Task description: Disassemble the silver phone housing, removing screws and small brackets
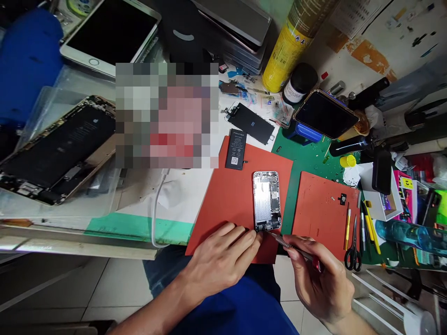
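An opened phone (267, 200) lies on the orange mat (223, 195), its metal shell and inner parts bare. My left hand (223, 258) rests at the mat's front edge with fingers stretched out, fingertips by the phone's lower end. Between the thumb and fingers of my right hand (321, 274) is a slim screwdriver (281, 240) with a knurled metal shaft and a red end. Its tip points at the phone's lower edge; whether it touches a screw is too small to tell. A black battery (236, 149) and a phone screen assembly (250, 123) lie beyond the phone.
Right of the phone is a second orange mat (314, 209) with small parts, scissors (354, 253) and pen-like tools. A propped phone (326, 113) and a yellow can (284, 60) stand behind. At left are a larger opened phone (63, 149) and a white cable (155, 209).
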The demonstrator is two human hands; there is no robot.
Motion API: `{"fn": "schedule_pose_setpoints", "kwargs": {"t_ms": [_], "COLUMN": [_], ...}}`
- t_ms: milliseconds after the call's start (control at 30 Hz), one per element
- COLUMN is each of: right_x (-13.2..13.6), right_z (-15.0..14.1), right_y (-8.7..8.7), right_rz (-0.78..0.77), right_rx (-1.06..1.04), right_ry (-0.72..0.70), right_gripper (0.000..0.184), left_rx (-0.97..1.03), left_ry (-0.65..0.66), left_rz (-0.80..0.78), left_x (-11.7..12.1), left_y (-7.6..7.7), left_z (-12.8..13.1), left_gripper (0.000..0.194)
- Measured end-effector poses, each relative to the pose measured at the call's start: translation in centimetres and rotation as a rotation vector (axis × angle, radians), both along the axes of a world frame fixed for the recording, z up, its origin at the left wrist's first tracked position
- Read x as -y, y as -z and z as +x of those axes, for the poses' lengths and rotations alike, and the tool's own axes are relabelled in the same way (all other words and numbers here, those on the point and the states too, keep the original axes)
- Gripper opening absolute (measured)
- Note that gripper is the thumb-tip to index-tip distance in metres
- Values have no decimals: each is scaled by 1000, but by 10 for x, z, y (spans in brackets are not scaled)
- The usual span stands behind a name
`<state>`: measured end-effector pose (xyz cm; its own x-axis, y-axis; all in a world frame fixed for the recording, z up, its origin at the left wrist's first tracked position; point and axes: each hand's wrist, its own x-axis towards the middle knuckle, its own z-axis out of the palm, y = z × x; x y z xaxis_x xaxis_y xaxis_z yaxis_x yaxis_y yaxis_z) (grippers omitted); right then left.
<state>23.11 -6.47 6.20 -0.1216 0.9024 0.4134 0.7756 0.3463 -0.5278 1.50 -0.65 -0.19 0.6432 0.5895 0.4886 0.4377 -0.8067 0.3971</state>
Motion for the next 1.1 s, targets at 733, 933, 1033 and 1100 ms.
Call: {"fn": "schedule_pose_setpoints", "kwargs": {"t_ms": [733,933,1033,1100], "right_x": [-26,-26,-23,-22], "right_z": [-14,-16,-12,-10], "right_y": [-17,-18,-17,-18], "right_rz": [25,26,43,36], "right_rx": [219,291,343,338], "right_ry": [145,146,106,43], "right_gripper": [17,13,20,24], "left_rx": [13,12,31,50], "left_ry": [5,-13,-15,-22], "left_rz": [3,24,35,43], "left_x": [1,2,2,3], "left_y": [3,4,6,7], "left_z": [1,0,0,0], "left_gripper": [21,25,24,23]}}
